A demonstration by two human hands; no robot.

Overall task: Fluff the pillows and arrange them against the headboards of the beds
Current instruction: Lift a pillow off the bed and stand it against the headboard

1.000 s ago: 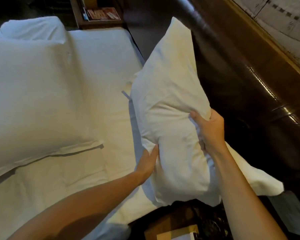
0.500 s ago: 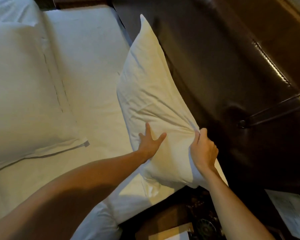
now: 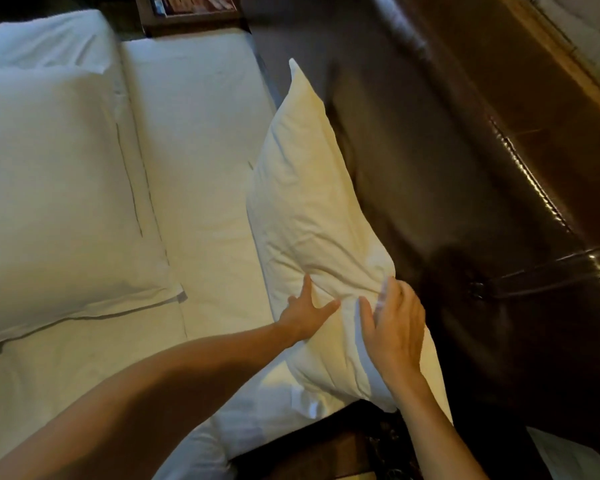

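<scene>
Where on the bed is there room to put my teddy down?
A bare strip of sheet runs between the flat pillow and the pillow propped on the headboard. It is crowded near the propped pillow, where the left hand and right hand press.

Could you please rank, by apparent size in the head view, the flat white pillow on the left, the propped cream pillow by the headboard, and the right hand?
1. Flat white pillow, cut off by the frame.
2. Propped cream pillow, leaning on the dark leather headboard.
3. Right hand, though nearness enlarges it.
</scene>
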